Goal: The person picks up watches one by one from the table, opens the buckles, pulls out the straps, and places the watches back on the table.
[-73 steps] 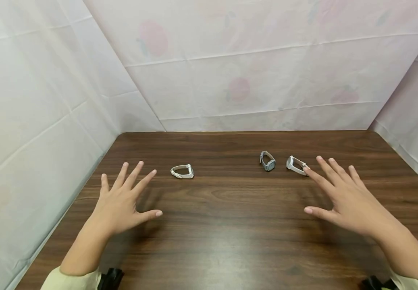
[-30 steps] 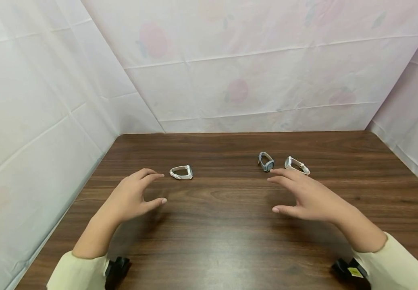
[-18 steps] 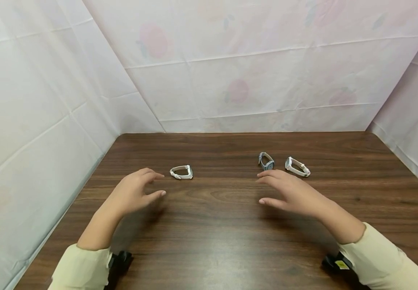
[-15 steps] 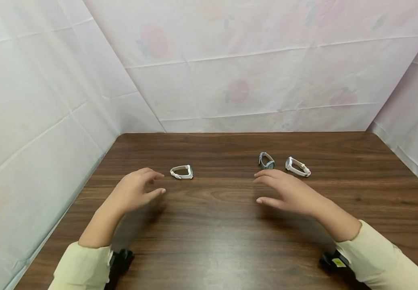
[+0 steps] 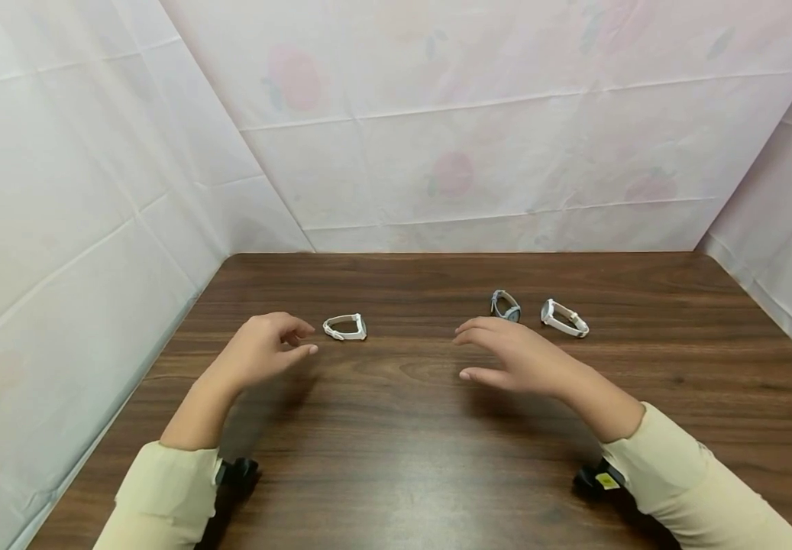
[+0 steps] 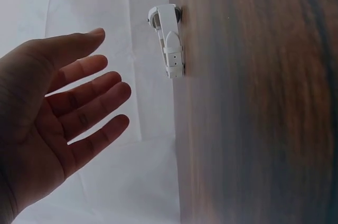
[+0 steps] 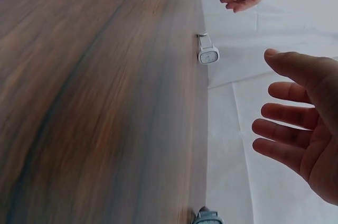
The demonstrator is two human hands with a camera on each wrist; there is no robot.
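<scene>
My left hand (image 5: 263, 354) hovers over table (image 5: 396, 458), fingers loosely curled, holding nothing. My right hand (image 5: 509, 355) hovers mid-table, fingers relaxed and spread, also holding nothing. Just beyond left fingertips, slightly right: white watch (image 5: 345, 328), not touched. Just beyond right hand: grey watch (image 5: 505, 305), apart from fingers. Right of it: second white watch (image 5: 564, 318).

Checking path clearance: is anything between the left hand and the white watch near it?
Nothing visible: only bare wooden table lies between the left hand and the white watch.
</scene>
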